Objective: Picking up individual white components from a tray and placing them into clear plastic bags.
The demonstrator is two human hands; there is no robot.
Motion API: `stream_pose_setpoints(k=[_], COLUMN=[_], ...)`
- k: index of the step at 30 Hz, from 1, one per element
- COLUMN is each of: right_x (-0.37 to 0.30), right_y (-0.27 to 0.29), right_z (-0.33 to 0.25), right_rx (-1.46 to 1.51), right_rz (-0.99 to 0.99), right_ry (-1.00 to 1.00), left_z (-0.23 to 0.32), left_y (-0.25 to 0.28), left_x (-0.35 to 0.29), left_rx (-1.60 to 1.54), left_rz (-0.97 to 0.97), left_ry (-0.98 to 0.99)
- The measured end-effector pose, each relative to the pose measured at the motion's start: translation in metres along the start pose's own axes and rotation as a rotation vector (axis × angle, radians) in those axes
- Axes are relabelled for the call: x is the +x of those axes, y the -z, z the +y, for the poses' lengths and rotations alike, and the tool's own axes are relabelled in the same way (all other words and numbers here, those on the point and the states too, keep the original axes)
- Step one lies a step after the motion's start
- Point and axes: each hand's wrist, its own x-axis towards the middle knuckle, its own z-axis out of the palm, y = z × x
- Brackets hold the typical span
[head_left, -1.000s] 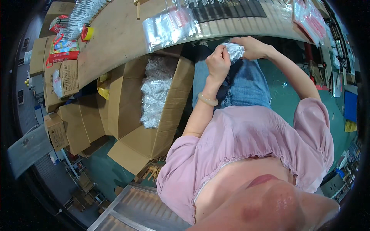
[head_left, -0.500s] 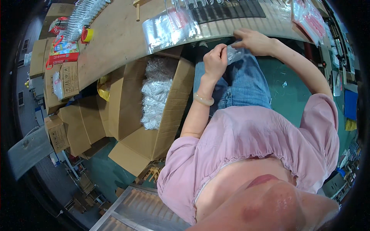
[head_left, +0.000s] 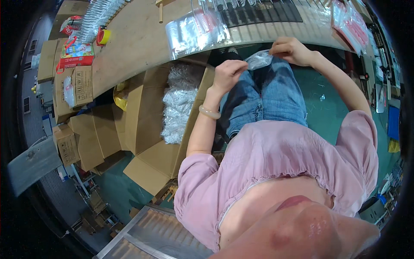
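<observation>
A small clear plastic bag is stretched between my two hands, just above my lap and near the table's front edge. My left hand, with a pale bangle on its wrist, pinches one end. The other end is pinched by my right hand. Whatever the bag may contain is too small to make out. On the table, a stack of flat clear plastic bags lies beyond my left hand, partly hanging over the edge.
Left of my lap, an open cardboard box holds many wrapped clear packets. Rows of metal pieces lie at the table's far left, near a yellow tape roll. A dark mat and pinkish bags lie farther right.
My hands have moved apart, the left one leftward and nearer to me, the right one slightly rightward. The bag between them is now drawn out longer.
</observation>
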Motion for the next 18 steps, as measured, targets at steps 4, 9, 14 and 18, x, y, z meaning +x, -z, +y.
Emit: stream_pose_setpoints(k=[4,9,14,18], right_x=[0.003,0.009,0.018,0.012], right_y=[-0.015,-0.033,-0.054,-0.081], right_z=[-0.018,-0.017,-0.029,-0.028], right_rx=[0.508,0.561,0.682,0.827], right_rz=[0.305,0.291,0.386,0.306], right_ry=[-0.507,-0.626,-0.620,-0.597], left_z=[0.018,0.011,0.006,-0.009], left_y=[0.017,0.028,0.046,0.022], left_x=[0.009,0.005,0.000,-0.035], left_rx=[-0.020,0.115,0.192,-0.245], left_rz=[0.070,0.065,0.092,0.187], left_ry=[0.345,0.328,0.112,0.394])
